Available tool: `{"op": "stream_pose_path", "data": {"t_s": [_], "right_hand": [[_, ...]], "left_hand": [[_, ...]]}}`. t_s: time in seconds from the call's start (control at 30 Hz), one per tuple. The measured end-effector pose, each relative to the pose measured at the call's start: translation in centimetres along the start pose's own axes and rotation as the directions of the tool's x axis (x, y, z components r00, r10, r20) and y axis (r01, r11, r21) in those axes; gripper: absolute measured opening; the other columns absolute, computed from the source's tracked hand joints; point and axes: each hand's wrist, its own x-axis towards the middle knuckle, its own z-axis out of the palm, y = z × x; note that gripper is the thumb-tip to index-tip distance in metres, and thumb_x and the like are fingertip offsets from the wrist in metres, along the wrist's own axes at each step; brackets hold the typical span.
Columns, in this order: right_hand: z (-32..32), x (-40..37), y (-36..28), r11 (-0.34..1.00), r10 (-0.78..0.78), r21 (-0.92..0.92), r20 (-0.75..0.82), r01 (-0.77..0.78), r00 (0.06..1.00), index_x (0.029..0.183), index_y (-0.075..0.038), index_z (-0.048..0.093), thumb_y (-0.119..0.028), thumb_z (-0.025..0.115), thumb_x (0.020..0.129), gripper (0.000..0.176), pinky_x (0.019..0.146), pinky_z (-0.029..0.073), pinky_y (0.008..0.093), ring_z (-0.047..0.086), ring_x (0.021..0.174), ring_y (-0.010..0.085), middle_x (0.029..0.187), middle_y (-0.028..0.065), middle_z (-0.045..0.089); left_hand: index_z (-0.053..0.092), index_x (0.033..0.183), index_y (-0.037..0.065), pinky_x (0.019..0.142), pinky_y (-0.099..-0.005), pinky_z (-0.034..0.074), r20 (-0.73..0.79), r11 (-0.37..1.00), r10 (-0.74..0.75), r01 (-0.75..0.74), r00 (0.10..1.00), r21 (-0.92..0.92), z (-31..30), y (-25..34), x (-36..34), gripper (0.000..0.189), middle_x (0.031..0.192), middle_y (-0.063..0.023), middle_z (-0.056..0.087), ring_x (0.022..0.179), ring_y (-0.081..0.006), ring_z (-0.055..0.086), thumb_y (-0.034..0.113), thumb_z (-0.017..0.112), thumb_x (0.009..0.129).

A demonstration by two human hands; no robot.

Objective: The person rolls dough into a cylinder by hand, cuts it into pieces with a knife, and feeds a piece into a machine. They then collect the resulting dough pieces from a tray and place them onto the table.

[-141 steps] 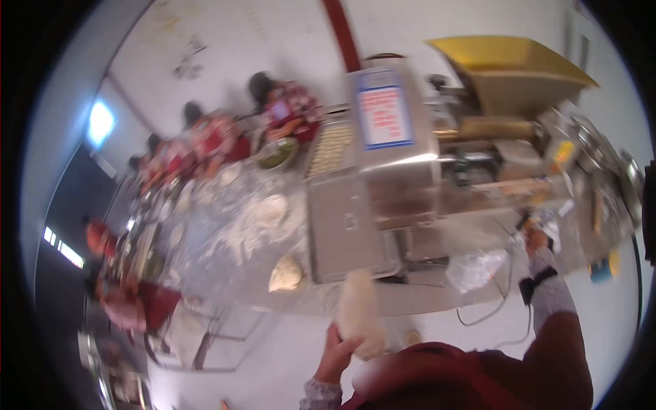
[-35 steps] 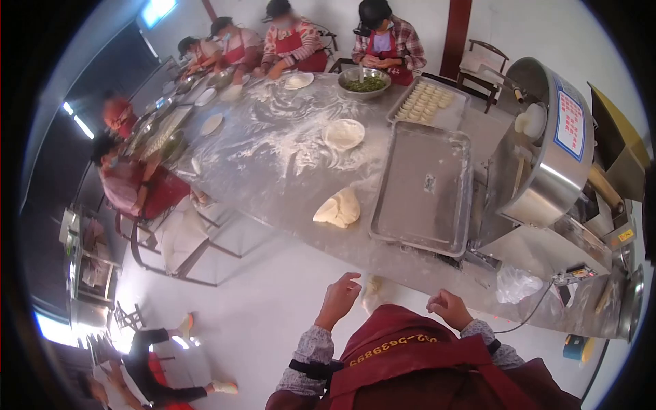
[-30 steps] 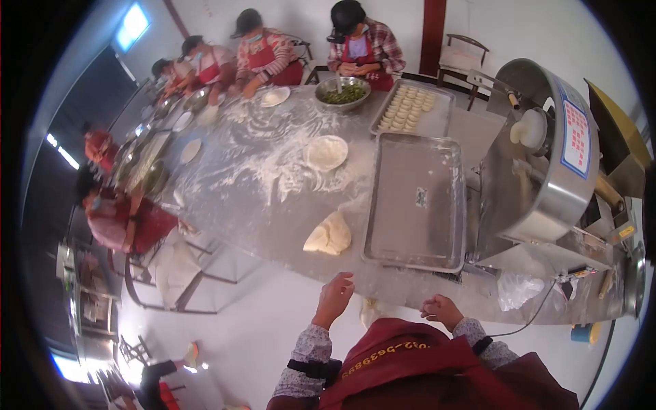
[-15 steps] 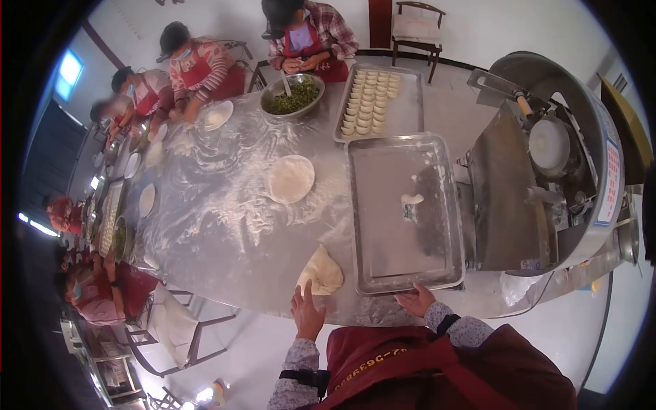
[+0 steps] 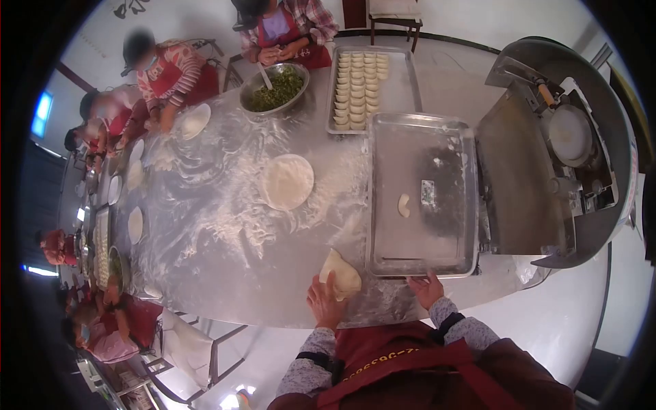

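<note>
My left hand (image 5: 324, 302) is at the near left side of a pale lump of dough (image 5: 344, 276), one digit over its surface and the others along its edge. The dough lies on the metal table near the front edge. My right hand (image 5: 426, 291) has its fingers at the near rim of a large metal tray (image 5: 410, 240). In this tray lie a single white crescent-shaped piece (image 5: 404, 205), a small label (image 5: 428, 193) and patches of flour. The undersides of my fingers at the rim are hidden.
A second tray (image 5: 398, 85) with rows of dumplings stands behind. A round floury board (image 5: 288, 182) lies mid-table, a bowl of green filling (image 5: 275, 89) beyond. A large machine (image 5: 526, 171) stands right. Several co-workers sit around; a chair (image 5: 181, 345) is at left.
The near tray has shifted right, and the white piece inside has slid left of the label. The dough has moved right with my left hand. My right hand's fingers have come up to the rim.
</note>
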Motion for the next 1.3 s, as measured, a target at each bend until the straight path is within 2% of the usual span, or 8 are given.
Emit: {"op": "stream_pose_path", "data": {"t_s": [0.17,0.3,0.4,0.57,0.7,0.77,0.87,1.3], "right_hand": [[3.4,-3.3,-2.3,0.727,0.404,-0.666,0.217,-0.168,0.889,0.098,0.004,0.049,-0.015,0.046,0.086,0.023,0.076,0.053,0.0421,0.061,0.085,0.0349,0.09,0.0199,0.058],[8.4,1.1,-3.4,0.448,-0.224,-0.763,0.408,0.465,0.885,0.09,-0.001,0.051,-0.013,0.052,0.082,0.015,0.064,0.052,0.034,0.061,0.073,0.0249,0.082,0.0134,0.059],[12.3,7.3,-3.0,-0.321,-0.42,-0.648,0.751,0.69,0.51,0.111,-0.006,0.047,-0.015,0.063,0.068,0.047,0.083,0.041,0.0402,0.052,0.093,0.0336,0.094,0.0172,0.054],[18.0,7.1,0.6,-0.705,-0.391,-0.566,0.813,0.427,0.431,0.112,-0.008,0.046,-0.01,0.067,0.063,0.054,0.088,0.036,0.0403,0.048,0.099,0.0324,0.092,0.0143,0.052],[16.3,7.7,1.4,-0.604,-0.333,-0.566,0.819,0.561,0.468,0.111,-0.009,0.047,-0.009,0.065,0.066,0.048,0.082,0.041,0.0368,0.052,0.093,0.0277,0.092,0.0117,0.053],[15.6,4.5,1.7,-0.093,-0.352,-0.805,0.577,0.586,0.737,0.109,-0.009,0.049,-0.007,0.058,0.07,0.04,0.075,0.045,0.0307,0.055,0.087,0.0219,0.098,0.0096,0.055],[13.2,-1.1,4.2,0.192,-0.316,-0.602,0.71,0.775,0.629,0.107,-0.008,0.05,-0.006,0.051,0.073,0.034,0.071,0.046,0.0259,0.057,0.085,0.0171,0.105,0.0086,0.056],[10.7,-8.5,9.7,-0.318,-0.012,-0.414,0.901,0.853,0.433,0.108,-0.002,0.051,-0.012,0.053,0.075,0.035,0.083,0.044,0.0403,0.055,0.093,0.0328,0.099,0.016,0.058]], "left_hand": [[0.04,0.125,0.019,0.084,-0.0448,0.038,0.137,0.961,0.224,-0.195,0.965,-0.197,-2.0,-2.8,2.2,0.072,0.106,-0.0145,0.043,0.098,-0.0329,0.045,0.017,0.071,0.061],[0.042,0.125,0.021,0.084,-0.0435,0.038,0.194,0.937,0.289,-0.235,0.938,-0.257,-4.0,-3.0,2.5,0.065,0.103,-0.0139,0.045,0.098,-0.0315,0.047,0.014,0.067,0.065],[0.04,0.127,0.022,0.085,-0.0444,0.037,0.288,0.931,0.357,-0.314,0.889,-0.185,-5.3,-2.9,3.3,0.068,0.102,-0.013,0.046,0.097,-0.031,0.047,0.014,0.067,0.065],[0.03,0.134,0.023,0.091,-0.0447,0.035,0.286,0.983,0.18,-0.178,0.941,-0.03,-6.1,-2.3,4.1,0.086,0.122,-0.0154,0.039,0.109,-0.0358,0.041,0.025,0.074,0.06],[0.027,0.135,0.017,0.093,-0.0444,0.033,0.24,0.958,0.178,-0.112,0.954,-0.263,-2.1,-3.2,4.9,0.094,0.126,-0.0154,0.035,0.113,-0.036,0.037,0.027,0.077,0.057],[0.026,0.135,0.015,0.094,-0.0451,0.032,0.304,0.945,0.203,-0.106,0.931,-0.309,-1.2,-2.4,4.7,0.095,0.128,-0.0153,0.034,0.114,-0.0371,0.036,0.027,0.078,0.056],[0.03,0.133,0.014,0.094,-0.0448,0.032,0.283,0.926,0.18,-0.066,0.942,-0.371,-1.1,-2.8,4.8,0.085,0.125,-0.0158,0.039,0.113,-0.0358,0.038,0.025,0.075,0.061],[0.045,0.125,0.013,0.094,-0.0442,0.031,0.086,0.918,0.274,-0.234,0.958,-0.32,-4.5,-1.5,3.6,0.049,0.126,-0.0151,0.042,0.113,-0.0331,0.041,0.025,0.058,0.079]]}}
